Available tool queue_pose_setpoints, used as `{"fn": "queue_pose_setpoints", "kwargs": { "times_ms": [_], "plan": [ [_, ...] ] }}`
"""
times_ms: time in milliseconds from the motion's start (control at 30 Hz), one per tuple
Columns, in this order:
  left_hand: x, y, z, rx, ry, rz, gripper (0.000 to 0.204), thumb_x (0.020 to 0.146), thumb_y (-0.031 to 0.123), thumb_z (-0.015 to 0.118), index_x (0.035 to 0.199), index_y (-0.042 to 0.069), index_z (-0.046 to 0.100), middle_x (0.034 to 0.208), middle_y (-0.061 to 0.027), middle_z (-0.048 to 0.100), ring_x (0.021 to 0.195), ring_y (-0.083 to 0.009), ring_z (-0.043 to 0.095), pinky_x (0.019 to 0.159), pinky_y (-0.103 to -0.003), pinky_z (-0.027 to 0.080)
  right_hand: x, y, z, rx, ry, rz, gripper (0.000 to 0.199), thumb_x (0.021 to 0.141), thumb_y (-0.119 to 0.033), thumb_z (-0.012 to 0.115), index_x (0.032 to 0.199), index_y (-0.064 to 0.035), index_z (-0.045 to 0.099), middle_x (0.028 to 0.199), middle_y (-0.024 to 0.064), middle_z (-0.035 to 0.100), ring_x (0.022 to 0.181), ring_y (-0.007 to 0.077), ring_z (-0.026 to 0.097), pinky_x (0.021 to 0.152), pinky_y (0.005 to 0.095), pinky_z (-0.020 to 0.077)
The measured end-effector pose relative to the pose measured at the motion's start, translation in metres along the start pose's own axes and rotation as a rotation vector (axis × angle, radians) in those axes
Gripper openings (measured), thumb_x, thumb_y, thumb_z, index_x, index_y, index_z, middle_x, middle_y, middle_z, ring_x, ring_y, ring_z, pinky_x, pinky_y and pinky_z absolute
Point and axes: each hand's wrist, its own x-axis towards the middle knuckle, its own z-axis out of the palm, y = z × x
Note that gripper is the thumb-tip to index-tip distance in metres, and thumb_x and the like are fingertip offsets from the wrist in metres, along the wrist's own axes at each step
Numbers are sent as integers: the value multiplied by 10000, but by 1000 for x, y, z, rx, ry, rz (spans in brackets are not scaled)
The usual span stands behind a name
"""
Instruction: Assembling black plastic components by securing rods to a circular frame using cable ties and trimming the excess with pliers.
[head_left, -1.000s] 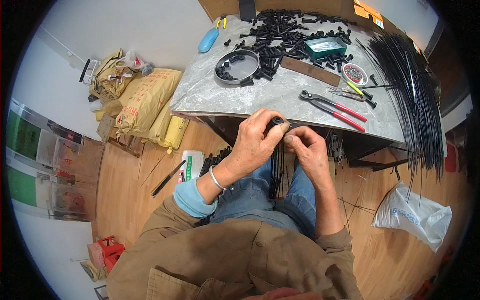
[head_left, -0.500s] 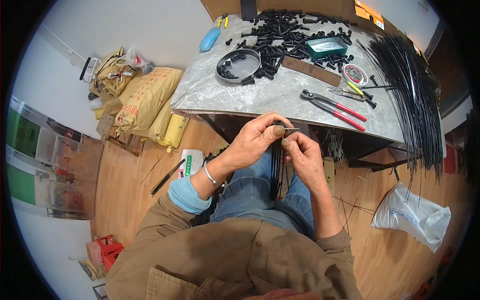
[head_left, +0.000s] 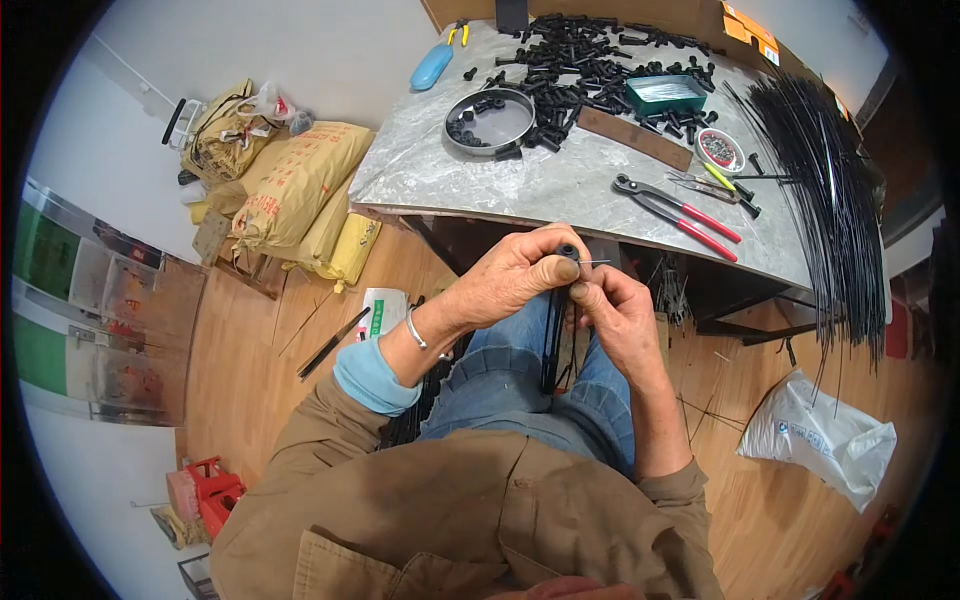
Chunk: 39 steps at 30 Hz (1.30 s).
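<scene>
left hand [head_left: 515, 275] gripping black rod bundle [head_left: 552, 340] | bundle hanging lengthwise below tabletop [head_left: 560, 180] edge | right hand [head_left: 615, 310] pinching thin wire [head_left: 594, 263] beside bundle's top

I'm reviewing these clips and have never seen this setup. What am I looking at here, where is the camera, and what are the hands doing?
There is no machine here: a seated person works with two bare hands. The round, bent picture comes from a wide fisheye camera worn on the person's head, looking down, so the forearms enter from below.

The left hand and right hand meet just in front of the table edge, pinching a small black part with a thin wire sticking out of it. A bundle of black strands hangs from the hands over the lap.

On the grey table lie a heap of small black parts, a round metal tray, a green box, red-handled pliers and a long sheaf of black wires. Yellow sacks lie on the wooden floor.
</scene>
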Motion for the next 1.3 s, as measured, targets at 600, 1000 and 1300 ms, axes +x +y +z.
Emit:
{"fn": "queue_pose_setpoints", "kwargs": {
  "times_ms": [600,1000,1300],
  "plan": [
    [-2,-7,-3,4,13,48,534,918,534,494,926,15,617,994,-44,522,982,-148,477,919,-300,368,7,-2,-3,133,-168,97,209,878,-227,687,894,-28,623,738,-18,579,650,57,553,563,216,434],
    [-7,-6,5,3,-1,57,527,924,540,480,945,27,601,1001,-56,546,968,-155,516,888,-313,418,5,3,-3,108,-127,141,200,869,-206,689,897,-20,621,701,-11,572,591,67,536,544,226,447],
    [-8,-15,22,-127,105,29,525,939,558,427,922,40,512,927,-54,538,825,-130,522,724,-271,466,11,16,-6,119,-68,190,204,853,-203,709,882,-27,610,711,-14,572,622,57,531,534,214,417]
  ]
}}
